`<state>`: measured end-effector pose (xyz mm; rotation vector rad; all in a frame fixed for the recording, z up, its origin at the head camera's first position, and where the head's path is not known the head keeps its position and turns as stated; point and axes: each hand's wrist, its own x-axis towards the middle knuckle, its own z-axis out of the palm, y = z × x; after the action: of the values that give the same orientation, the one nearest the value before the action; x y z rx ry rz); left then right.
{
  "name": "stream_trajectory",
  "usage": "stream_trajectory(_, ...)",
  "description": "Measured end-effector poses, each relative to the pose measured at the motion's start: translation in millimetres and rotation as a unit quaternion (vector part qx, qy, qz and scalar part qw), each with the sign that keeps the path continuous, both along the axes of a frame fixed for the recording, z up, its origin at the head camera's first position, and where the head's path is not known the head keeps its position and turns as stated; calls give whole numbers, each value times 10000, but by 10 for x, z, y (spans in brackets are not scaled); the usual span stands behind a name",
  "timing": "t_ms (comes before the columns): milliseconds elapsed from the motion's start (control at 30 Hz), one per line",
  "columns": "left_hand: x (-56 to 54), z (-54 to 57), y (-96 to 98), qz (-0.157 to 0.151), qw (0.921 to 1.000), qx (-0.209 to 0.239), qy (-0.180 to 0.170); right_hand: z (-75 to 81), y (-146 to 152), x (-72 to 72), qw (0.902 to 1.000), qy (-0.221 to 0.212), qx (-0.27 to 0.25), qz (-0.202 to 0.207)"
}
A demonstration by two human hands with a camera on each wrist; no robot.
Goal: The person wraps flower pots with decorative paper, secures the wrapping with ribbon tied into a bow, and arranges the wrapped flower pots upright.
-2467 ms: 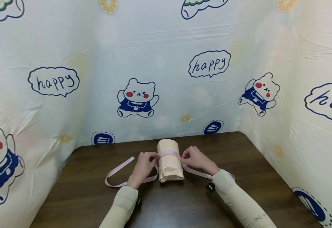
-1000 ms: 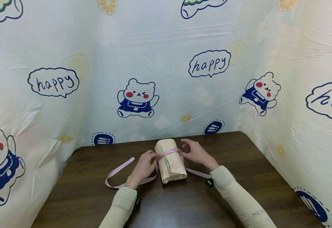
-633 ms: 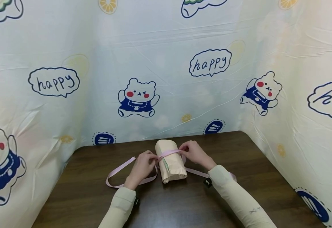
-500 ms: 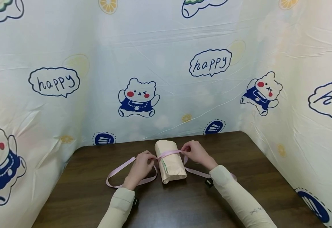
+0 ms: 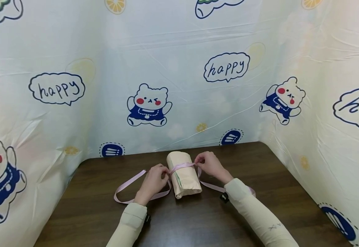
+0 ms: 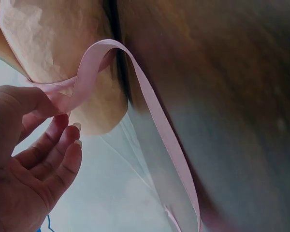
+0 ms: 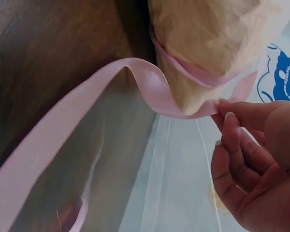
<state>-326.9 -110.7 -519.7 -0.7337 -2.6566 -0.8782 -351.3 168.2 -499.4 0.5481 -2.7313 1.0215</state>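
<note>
A cream, paper-wrapped parcel (image 5: 185,178) with a thin green strip along its side lies lengthwise on the table. Around its middle runs a pink ribbon (image 5: 182,166), with loose tails lying on either side. At the parcel's left edge my left hand (image 5: 153,181) pinches the ribbon between thumb and forefinger; its other fingers curl loosely in the left wrist view. My right hand (image 5: 211,165) pinches the ribbon just off the parcel's right side. From that pinch, the ribbon tail (image 7: 150,84) droops beside the paper and down to the tabletop in the right wrist view.
The dark wooden table (image 5: 179,226) ends at the back against a pale curtain (image 5: 185,103) printed with bears and "happy" bubbles, which also closes off both sides. A left ribbon tail (image 5: 123,185) loops over the wood; the right one passes under my right forearm.
The parcel has turned slightly, bringing its green strip into view. My right hand's fingers spread near the ribbon a second ago, then pinched it again. My left hand stayed at the left edge.
</note>
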Motion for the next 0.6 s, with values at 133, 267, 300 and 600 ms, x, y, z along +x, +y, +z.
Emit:
stream_trajectory(133, -9, -14, 6, -44, 10000, 16, 57, -25, -55, -12, 9998, -13, -185, 99)
stream_trajectory(267, -15, -14, 16, -105, 9999, 23, 54, -10, -62, -3, 9976, -269, -231, 597)
stream_trajectory(300, -15, -12, 18, -126, 9999, 32, 45, -3, -57, -1, 9963, -357, -172, 764)
stream_trajectory(600, -19, -18, 33, -256, 9996, 120, -69, 19, -68, -6, 9902, -331, 644, 1196)
